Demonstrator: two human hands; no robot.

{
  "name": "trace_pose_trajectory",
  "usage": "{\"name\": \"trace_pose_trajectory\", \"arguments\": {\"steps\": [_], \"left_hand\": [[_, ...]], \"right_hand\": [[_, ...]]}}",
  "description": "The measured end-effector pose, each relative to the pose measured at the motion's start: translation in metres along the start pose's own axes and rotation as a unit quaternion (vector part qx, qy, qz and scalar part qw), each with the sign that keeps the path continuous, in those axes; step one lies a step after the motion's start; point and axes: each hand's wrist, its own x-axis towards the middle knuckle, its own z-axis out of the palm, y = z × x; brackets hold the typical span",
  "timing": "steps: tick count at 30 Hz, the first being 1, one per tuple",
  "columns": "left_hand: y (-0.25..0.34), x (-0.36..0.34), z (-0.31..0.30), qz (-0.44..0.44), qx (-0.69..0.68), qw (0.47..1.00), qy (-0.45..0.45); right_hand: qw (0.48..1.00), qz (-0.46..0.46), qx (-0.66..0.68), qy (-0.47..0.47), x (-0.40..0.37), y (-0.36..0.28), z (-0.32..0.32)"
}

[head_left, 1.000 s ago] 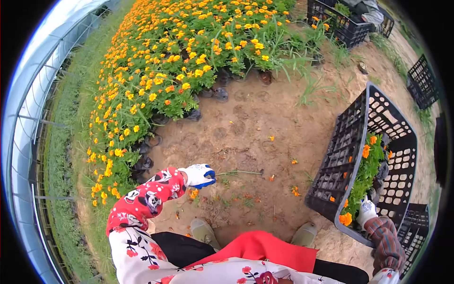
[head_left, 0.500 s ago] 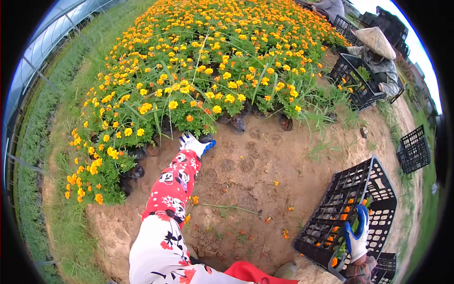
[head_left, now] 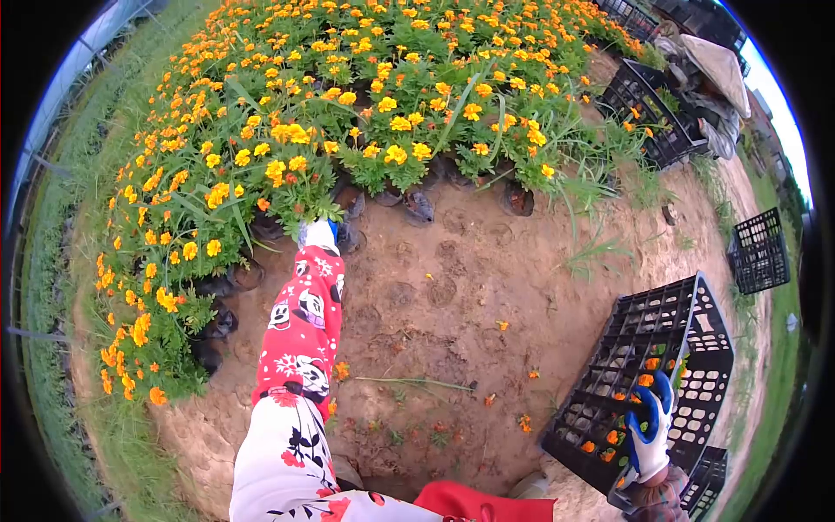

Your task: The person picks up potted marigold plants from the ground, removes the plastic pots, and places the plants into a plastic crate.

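My left hand (head_left: 322,235), in a white and blue glove, reaches forward to the front edge of the marigolds (head_left: 300,174). Leaves cover its fingers, so their grip does not show. Beside it stand dark plastic grow bags (head_left: 350,202). On the right, my right hand (head_left: 654,435), gloved in blue and white with a plaid cuff, has its fingers curled over the rim of a black plastic crate (head_left: 600,348). Orange marigold heads (head_left: 609,437) show through the crate's slats. A bit of green leaf appears by the right fingers.
Bare soil (head_left: 435,322) with round pot marks, fallen petals and a loose stem (head_left: 417,380) lies in front. A co-worker in a conical hat (head_left: 718,70) is at the upper right beside another crate (head_left: 648,113). A further crate (head_left: 758,250) stands at the right.
My left hand has gone from spread fingers at the plants' edge to farther in under the leaves. My right hand stays at the crate. The whole view has shifted slightly.
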Motion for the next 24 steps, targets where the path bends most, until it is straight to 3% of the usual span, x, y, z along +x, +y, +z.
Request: {"name": "trace_pose_trajectory", "arguments": {"steps": [1, 2, 7, 10, 11, 13, 15, 20, 22, 23, 24], "left_hand": [[-0.001, 0.001, -0.002, -0.043, 0.075, 0.981, -0.176], [-0.004, -0.004, -0.005, -0.014, 0.104, 0.973, -0.203], [0.002, -0.053, -0.038, 0.156, 0.055, 0.981, -0.099], [0.015, -0.086, -0.061, 0.257, -0.030, 0.964, -0.063], [0.018, -0.095, -0.065, 0.280, -0.077, 0.953, -0.086], [0.000, -0.101, -0.045, 0.297, -0.264, 0.885, -0.241], [0.010, -0.117, -0.051, 0.299, -0.339, 0.846, -0.282], [0.071, -0.195, -0.102, 0.430, -0.257, 0.779, -0.377], [0.067, -0.203, -0.070, 0.296, -0.392, 0.705, -0.511], [0.058, -0.201, -0.051, 0.362, -0.287, 0.736, -0.495], [0.006, -0.255, -0.053, 0.363, -0.283, 0.732, -0.503]], "right_hand": [[1.000, 0.001, -0.003, 0.003, 0.000, 0.000, 0.000], [1.000, 0.001, -0.006, 0.007, -0.002, -0.001, 0.001], [0.999, -0.026, 0.020, 0.034, -0.006, 0.010, 0.006], [0.997, -0.052, -0.039, 0.045, -0.007, 0.003, 0.000], [0.997, -0.047, -0.047, 0.045, -0.007, -0.003, -0.004], [0.982, -0.092, -0.135, 0.098, -0.003, -0.015, -0.014], [0.975, -0.155, -0.111, 0.113, 0.010, -0.029, -0.026], [0.969, -0.238, -0.012, 0.064, 0.022, -0.060, -0.020], [0.957, -0.290, 0.013, 0.029, 0.023, -0.062, -0.009], [0.948, -0.317, 0.018, 0.032, 0.023, -0.063, -0.005], [0.945, -0.325, 0.029, 0.032, 0.022, -0.065, -0.003]]}}
